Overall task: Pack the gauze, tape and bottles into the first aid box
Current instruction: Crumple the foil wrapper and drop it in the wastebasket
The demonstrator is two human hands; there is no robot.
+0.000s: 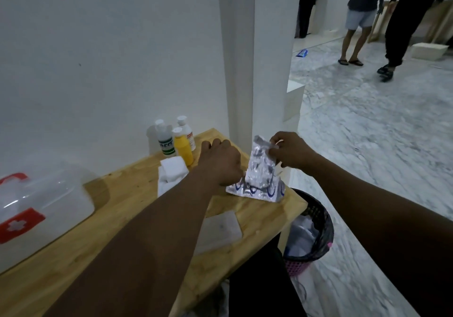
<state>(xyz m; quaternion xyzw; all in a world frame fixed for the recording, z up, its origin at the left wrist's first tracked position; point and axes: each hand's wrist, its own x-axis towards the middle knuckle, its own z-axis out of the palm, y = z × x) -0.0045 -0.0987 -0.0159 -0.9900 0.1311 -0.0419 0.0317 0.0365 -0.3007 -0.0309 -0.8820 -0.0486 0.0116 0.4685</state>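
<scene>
Head view, first aid box [36, 209] blurred, cut off

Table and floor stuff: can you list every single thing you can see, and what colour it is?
first aid box: 1, clear with red latch and handle, table's left end
bottles: 3, two white, one yellow, by the wall
gauze pads: small pile, white, in front of the bottles
flat pad: 1, white, table's near edge
foil packets: 2 at least, silver, table's right end
table: 1, light wood
bin: 1, pink with black liner, floor on the right
people: 3, background, partly seen
left hand: resting on the flat packet
right hand: pinching the upright packet
</scene>
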